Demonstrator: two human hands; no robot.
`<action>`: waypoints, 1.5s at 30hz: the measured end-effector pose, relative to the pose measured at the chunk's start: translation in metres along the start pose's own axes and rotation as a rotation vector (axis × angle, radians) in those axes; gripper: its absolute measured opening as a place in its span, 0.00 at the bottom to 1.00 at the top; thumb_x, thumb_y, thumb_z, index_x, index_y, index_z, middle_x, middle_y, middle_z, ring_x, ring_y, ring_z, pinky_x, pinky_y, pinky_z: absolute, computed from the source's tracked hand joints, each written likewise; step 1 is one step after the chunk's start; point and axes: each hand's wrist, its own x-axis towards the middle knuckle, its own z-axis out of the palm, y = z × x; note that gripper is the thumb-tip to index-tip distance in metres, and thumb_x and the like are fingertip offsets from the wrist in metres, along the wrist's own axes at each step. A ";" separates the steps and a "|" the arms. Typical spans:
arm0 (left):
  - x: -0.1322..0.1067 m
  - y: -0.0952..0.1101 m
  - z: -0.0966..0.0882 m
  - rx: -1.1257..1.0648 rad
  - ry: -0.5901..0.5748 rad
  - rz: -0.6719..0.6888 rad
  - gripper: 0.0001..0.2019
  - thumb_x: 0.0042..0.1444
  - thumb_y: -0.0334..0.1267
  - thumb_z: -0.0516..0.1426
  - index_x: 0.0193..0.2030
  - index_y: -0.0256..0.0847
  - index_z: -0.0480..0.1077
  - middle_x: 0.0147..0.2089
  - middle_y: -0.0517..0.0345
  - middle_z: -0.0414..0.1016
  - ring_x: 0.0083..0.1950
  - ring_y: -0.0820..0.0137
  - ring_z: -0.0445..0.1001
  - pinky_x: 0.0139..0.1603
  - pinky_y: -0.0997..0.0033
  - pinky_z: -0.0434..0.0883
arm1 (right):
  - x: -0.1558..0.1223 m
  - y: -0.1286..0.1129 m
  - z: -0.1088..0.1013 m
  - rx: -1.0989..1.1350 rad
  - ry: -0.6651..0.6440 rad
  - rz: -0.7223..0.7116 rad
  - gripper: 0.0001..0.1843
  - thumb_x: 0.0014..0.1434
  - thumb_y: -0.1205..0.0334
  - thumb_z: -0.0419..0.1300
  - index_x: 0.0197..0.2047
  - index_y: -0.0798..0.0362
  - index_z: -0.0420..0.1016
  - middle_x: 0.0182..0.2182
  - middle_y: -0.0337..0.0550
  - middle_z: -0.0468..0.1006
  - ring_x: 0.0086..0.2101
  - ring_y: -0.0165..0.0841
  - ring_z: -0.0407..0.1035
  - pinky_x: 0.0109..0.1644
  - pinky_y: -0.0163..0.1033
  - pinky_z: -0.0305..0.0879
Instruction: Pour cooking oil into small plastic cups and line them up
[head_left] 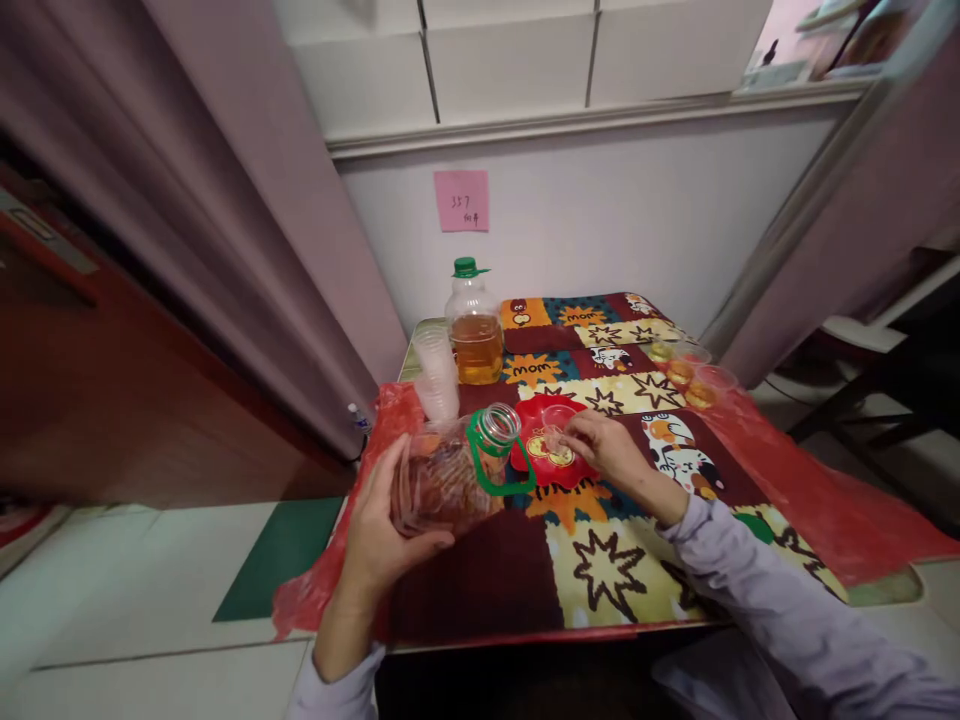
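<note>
My left hand [382, 520] is wrapped around the base of a large clear plastic jug [442, 480]. The jug is tilted, its uncapped mouth pointing right; a green handle ring circles its neck. My right hand [607, 450] pinches a clear plastic cup [556, 432] over a red scalloped plate [531, 410]. The cup is partly hidden by my fingers, and I cannot tell whether it holds liquid. The jug's mouth is just left of the cup, apart from it. A green cap [754, 526] lies near my right forearm.
Behind the held jug stand a stack of clear plastic cups [437, 375] and a green-capped jug of amber liquid [478, 345]. Several cups of yellowish liquid [701, 390] stand at the right. Red sheeting [855, 500] hangs over the table's sides. A pink note [461, 200] is on the wall.
</note>
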 end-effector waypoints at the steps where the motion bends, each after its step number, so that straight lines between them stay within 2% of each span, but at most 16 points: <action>1: 0.001 0.001 0.000 -0.004 -0.012 0.024 0.61 0.39 0.78 0.64 0.75 0.41 0.61 0.71 0.37 0.71 0.70 0.42 0.72 0.69 0.41 0.70 | 0.000 0.001 0.002 -0.007 -0.002 0.005 0.14 0.73 0.55 0.59 0.35 0.50 0.77 0.36 0.47 0.81 0.37 0.39 0.77 0.41 0.40 0.70; 6: 0.003 0.005 0.001 0.024 -0.044 0.053 0.60 0.41 0.75 0.66 0.76 0.43 0.59 0.72 0.36 0.69 0.70 0.41 0.71 0.69 0.37 0.68 | -0.003 0.000 0.004 0.018 0.026 0.018 0.11 0.72 0.54 0.59 0.40 0.48 0.79 0.42 0.47 0.82 0.40 0.39 0.78 0.45 0.42 0.73; 12: 0.003 0.005 0.000 -0.026 -0.064 0.013 0.60 0.41 0.75 0.66 0.76 0.43 0.59 0.73 0.36 0.68 0.72 0.41 0.69 0.71 0.36 0.65 | -0.008 0.001 0.007 0.098 0.118 0.017 0.09 0.71 0.60 0.59 0.38 0.50 0.78 0.43 0.48 0.82 0.42 0.39 0.78 0.48 0.43 0.74; 16: 0.004 0.004 0.000 -0.089 -0.049 -0.050 0.62 0.39 0.75 0.67 0.75 0.41 0.59 0.73 0.35 0.68 0.72 0.41 0.68 0.72 0.37 0.64 | -0.004 0.002 0.010 0.090 0.102 0.009 0.11 0.72 0.63 0.57 0.38 0.51 0.79 0.43 0.49 0.82 0.42 0.38 0.78 0.47 0.42 0.75; 21: 0.005 0.004 0.000 -0.133 -0.056 -0.073 0.61 0.38 0.74 0.68 0.75 0.42 0.59 0.72 0.35 0.68 0.72 0.41 0.69 0.72 0.39 0.64 | 0.001 -0.003 0.010 0.088 0.066 0.006 0.09 0.71 0.60 0.58 0.40 0.50 0.80 0.45 0.48 0.83 0.42 0.37 0.78 0.48 0.42 0.76; 23: 0.004 0.004 0.000 -0.137 -0.059 -0.076 0.61 0.38 0.73 0.68 0.76 0.42 0.59 0.73 0.35 0.67 0.72 0.42 0.68 0.73 0.39 0.64 | 0.000 -0.007 0.008 0.094 0.069 0.013 0.09 0.71 0.59 0.58 0.47 0.49 0.80 0.49 0.49 0.83 0.45 0.39 0.79 0.50 0.44 0.77; 25: 0.004 0.004 0.000 -0.132 -0.072 -0.077 0.61 0.39 0.73 0.68 0.76 0.43 0.59 0.74 0.36 0.66 0.73 0.42 0.67 0.73 0.39 0.63 | -0.003 -0.013 0.002 0.108 0.124 0.042 0.14 0.70 0.56 0.59 0.56 0.48 0.77 0.54 0.52 0.81 0.49 0.42 0.79 0.52 0.48 0.78; 27: 0.004 0.005 0.000 -0.119 -0.084 -0.070 0.62 0.39 0.74 0.68 0.76 0.43 0.58 0.74 0.36 0.66 0.73 0.41 0.67 0.74 0.38 0.62 | -0.007 -0.022 -0.007 0.146 0.227 0.098 0.22 0.69 0.52 0.61 0.63 0.49 0.73 0.57 0.56 0.80 0.48 0.45 0.79 0.52 0.52 0.78; 29: 0.004 0.005 -0.001 -0.095 -0.093 -0.050 0.62 0.39 0.74 0.67 0.76 0.43 0.58 0.74 0.36 0.66 0.73 0.41 0.67 0.74 0.37 0.62 | -0.009 -0.039 -0.018 0.258 0.333 0.181 0.25 0.68 0.48 0.62 0.63 0.51 0.73 0.53 0.57 0.81 0.42 0.44 0.80 0.50 0.52 0.79; 31: 0.004 0.006 -0.001 -0.064 -0.096 -0.026 0.62 0.39 0.74 0.67 0.76 0.43 0.58 0.74 0.36 0.66 0.73 0.40 0.67 0.73 0.36 0.62 | -0.010 -0.064 -0.028 0.489 0.374 0.253 0.26 0.68 0.44 0.63 0.62 0.50 0.73 0.50 0.55 0.83 0.41 0.42 0.81 0.48 0.50 0.80; 34: 0.004 0.008 0.000 -0.020 -0.093 0.001 0.62 0.39 0.75 0.67 0.76 0.44 0.58 0.74 0.36 0.66 0.72 0.40 0.67 0.72 0.36 0.63 | -0.007 -0.110 -0.039 0.901 0.296 0.259 0.29 0.68 0.39 0.61 0.64 0.48 0.71 0.59 0.55 0.80 0.55 0.45 0.79 0.56 0.50 0.79; 36: 0.004 0.011 0.002 0.008 -0.100 0.007 0.62 0.38 0.74 0.68 0.76 0.44 0.58 0.74 0.37 0.67 0.72 0.40 0.68 0.72 0.37 0.64 | -0.004 -0.139 -0.041 1.057 0.215 0.251 0.33 0.67 0.37 0.61 0.67 0.47 0.69 0.64 0.54 0.76 0.61 0.46 0.74 0.62 0.52 0.76; 38: 0.003 0.014 0.004 0.039 -0.114 0.008 0.63 0.38 0.72 0.69 0.77 0.45 0.57 0.73 0.37 0.67 0.72 0.41 0.67 0.72 0.37 0.64 | -0.002 -0.162 -0.039 1.115 0.169 0.265 0.34 0.66 0.37 0.62 0.67 0.46 0.69 0.64 0.51 0.76 0.64 0.47 0.72 0.64 0.53 0.74; 40: 0.004 0.017 0.006 0.059 -0.127 0.007 0.64 0.36 0.72 0.70 0.77 0.44 0.56 0.74 0.37 0.67 0.73 0.40 0.67 0.73 0.37 0.63 | -0.005 -0.177 -0.033 1.113 0.198 0.310 0.32 0.68 0.38 0.61 0.67 0.45 0.69 0.64 0.50 0.77 0.66 0.47 0.69 0.66 0.54 0.73; 43: 0.005 0.020 0.007 0.062 -0.141 0.003 0.64 0.36 0.72 0.70 0.77 0.44 0.56 0.74 0.37 0.66 0.73 0.40 0.66 0.73 0.37 0.62 | -0.016 -0.186 -0.020 1.078 0.368 0.372 0.31 0.71 0.42 0.57 0.71 0.44 0.62 0.69 0.51 0.70 0.69 0.47 0.64 0.69 0.57 0.70; 45: 0.006 0.021 0.006 0.053 -0.152 -0.007 0.63 0.37 0.72 0.70 0.77 0.45 0.56 0.74 0.37 0.66 0.73 0.40 0.66 0.73 0.37 0.62 | -0.025 -0.186 -0.011 1.076 0.460 0.314 0.29 0.72 0.46 0.57 0.72 0.41 0.58 0.72 0.53 0.65 0.68 0.48 0.66 0.68 0.59 0.71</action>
